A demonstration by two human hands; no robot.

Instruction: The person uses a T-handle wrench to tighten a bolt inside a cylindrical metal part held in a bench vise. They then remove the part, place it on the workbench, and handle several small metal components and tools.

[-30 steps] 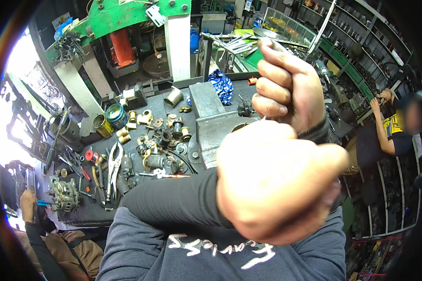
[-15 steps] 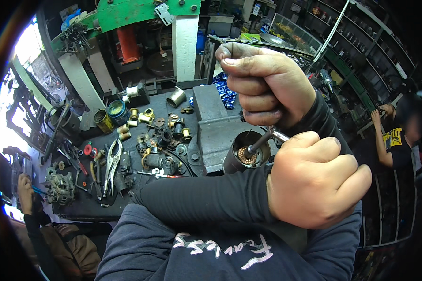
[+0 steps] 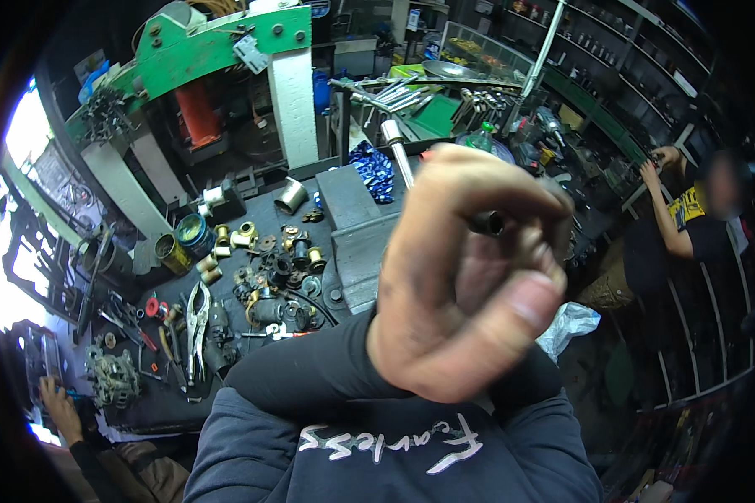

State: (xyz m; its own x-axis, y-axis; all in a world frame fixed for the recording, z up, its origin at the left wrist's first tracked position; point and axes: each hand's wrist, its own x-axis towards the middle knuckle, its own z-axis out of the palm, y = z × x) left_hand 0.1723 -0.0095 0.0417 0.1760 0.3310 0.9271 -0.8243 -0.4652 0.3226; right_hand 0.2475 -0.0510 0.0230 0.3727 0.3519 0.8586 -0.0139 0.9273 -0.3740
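Hands have moved most since half a second ago: two fists stood apart around a shaft set in a metal cup, and now my left hand point(image 3: 445, 289) has swung across the middle of the scene, its back no longer turned toward me, hiding that cup. That left grip is a loose ring of curled fingers and thumb, with a dark hollow end point(image 3: 495, 223) showing inside; blur keeps me from telling whether the fingers press on it. My right hand is lost behind, so I can't tell its hold. Far of the left hand, a bright metal bar point(image 3: 401, 159) slants out beside the blue cloth point(image 3: 372, 172) and just right of the steel block point(image 3: 344, 205) on the tabletop point(image 3: 164, 411); whether it joins the hollow end is hidden. I'd judge the bar stiff, fairly heavy and hard to damage, yet slick where smooth, so I'd wrap it around the shaft, clear of the thicker far end. Pliers point(image 3: 199, 314) lie to the left, and a clear plastic bag point(image 3: 569, 327) shows right.
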